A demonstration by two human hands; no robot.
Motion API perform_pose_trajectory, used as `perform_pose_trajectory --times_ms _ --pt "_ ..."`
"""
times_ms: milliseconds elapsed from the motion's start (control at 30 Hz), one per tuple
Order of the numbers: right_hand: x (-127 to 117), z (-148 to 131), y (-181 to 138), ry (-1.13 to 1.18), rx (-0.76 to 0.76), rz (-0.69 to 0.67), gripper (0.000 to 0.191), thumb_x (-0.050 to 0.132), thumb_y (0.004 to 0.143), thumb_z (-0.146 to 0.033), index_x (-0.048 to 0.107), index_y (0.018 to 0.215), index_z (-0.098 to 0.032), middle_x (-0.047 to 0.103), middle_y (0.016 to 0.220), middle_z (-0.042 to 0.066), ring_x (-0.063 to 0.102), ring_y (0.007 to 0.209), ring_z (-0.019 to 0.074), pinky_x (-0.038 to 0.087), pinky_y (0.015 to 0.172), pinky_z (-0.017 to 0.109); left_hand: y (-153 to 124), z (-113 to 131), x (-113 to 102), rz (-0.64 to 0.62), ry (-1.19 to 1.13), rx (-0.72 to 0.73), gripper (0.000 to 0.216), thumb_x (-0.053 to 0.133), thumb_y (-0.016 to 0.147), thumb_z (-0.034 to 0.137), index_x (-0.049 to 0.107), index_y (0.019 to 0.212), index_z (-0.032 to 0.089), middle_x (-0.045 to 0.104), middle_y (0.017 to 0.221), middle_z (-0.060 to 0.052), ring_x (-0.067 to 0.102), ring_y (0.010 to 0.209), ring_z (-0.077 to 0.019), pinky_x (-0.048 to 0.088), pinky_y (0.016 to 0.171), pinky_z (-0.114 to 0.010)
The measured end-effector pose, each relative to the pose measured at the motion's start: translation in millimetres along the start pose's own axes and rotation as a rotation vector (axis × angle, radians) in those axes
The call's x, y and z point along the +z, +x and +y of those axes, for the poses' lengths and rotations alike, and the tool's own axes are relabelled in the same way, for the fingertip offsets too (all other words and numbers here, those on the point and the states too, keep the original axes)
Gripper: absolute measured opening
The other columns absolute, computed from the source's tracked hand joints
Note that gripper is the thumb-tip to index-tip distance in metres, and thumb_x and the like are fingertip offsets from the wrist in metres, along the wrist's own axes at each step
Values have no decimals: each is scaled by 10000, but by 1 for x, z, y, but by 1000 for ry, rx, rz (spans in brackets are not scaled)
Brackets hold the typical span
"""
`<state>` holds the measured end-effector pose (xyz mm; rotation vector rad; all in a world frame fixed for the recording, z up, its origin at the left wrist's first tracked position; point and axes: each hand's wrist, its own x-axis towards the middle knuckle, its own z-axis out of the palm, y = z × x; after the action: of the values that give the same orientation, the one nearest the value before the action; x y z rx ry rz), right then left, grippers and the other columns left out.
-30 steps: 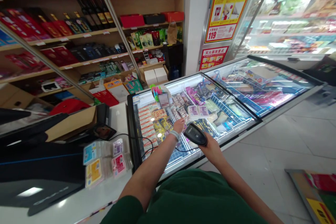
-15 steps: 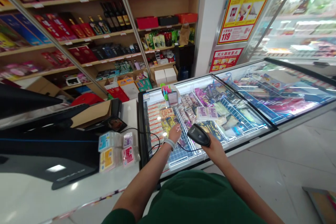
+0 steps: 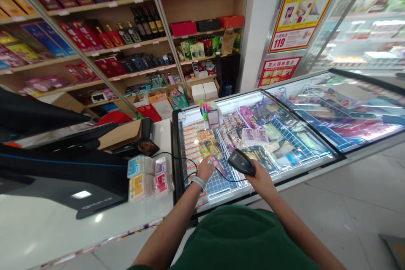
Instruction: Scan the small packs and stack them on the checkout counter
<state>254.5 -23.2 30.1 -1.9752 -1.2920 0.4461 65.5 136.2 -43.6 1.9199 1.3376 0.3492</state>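
My right hand (image 3: 260, 176) is wrapped round the handle of a black barcode scanner (image 3: 242, 162), its head tilted toward the left over the freezer. A thin black cable (image 3: 232, 180) runs from it toward the counter. My left hand (image 3: 205, 168), with a pale watch band at the wrist, is closed at the fingertips on a small pinkish-purple packet (image 3: 218, 165). Both hands are above the chest freezer (image 3: 223, 203), near its front left part. Below them are wire baskets (image 3: 218, 185) with packaged food, including two white-and-purple packs (image 3: 255, 136) and yellow packets (image 3: 210, 147).
On the counter (image 3: 122, 228) to the left stand several clear tubs with coloured labels (image 3: 137, 185), an open cardboard box (image 3: 122, 135) and a dark checkout machine (image 3: 63, 177). Shelves of boxes and bottles (image 3: 148, 25) line the back. Tiled floor (image 3: 335, 202) lies to the right.
My left hand has drawn back slightly to the left, and the pinkish-purple packet now shows at its fingertips. The scanner stays in my right hand. The view has shifted slightly.
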Motion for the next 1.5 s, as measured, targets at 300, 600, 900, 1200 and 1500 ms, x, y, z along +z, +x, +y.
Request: perform_pose_trajectory --times_ms 300,600,900,1200,1500 --pt "2 -1 2 -16 -4 -17 311 508 697 -232 574 1000 -207 671 911 52 645 856 241 491 755 347 -18 -18 -16 65 192 39 544 520 835 159 491 1378 145 541 1396 -120 472 1313 -213 326 1126 -355" --pt "3 1 4 -17 -10 -29 323 501 704 -238 578 1014 -189 671 920 64 642 863 247 488 758 351 -35 -23 -42 136 364 -15 564 493 840 164 459 1402 191 537 1398 -105 473 1306 -227 374 1072 -380" --pt "6 5 6 -14 -19 -22 335 515 690 -206 573 1020 -210 674 924 46 646 864 239 488 761 345 -55 -42 -61 249 617 -119 603 489 856 217 409 1454 216 405 1500 -137 321 1401 -298 272 1114 -556" --pt "4 -1 5 29 -19 -26 323 524 681 -216 594 996 -198 680 884 54 646 823 245 502 744 354 -78 -68 -75 308 819 -240 742 579 826 249 296 1510 187 246 1566 -210 206 1449 -354 220 1104 -609" --pt "5 -3 0 24 -24 -41 334 520 705 -227 579 1032 -195 670 905 63 645 862 253 496 772 361 -89 -95 -88 236 935 -295 933 702 708 207 250 1523 166 294 1542 -227 253 1424 -381 323 1062 -566"
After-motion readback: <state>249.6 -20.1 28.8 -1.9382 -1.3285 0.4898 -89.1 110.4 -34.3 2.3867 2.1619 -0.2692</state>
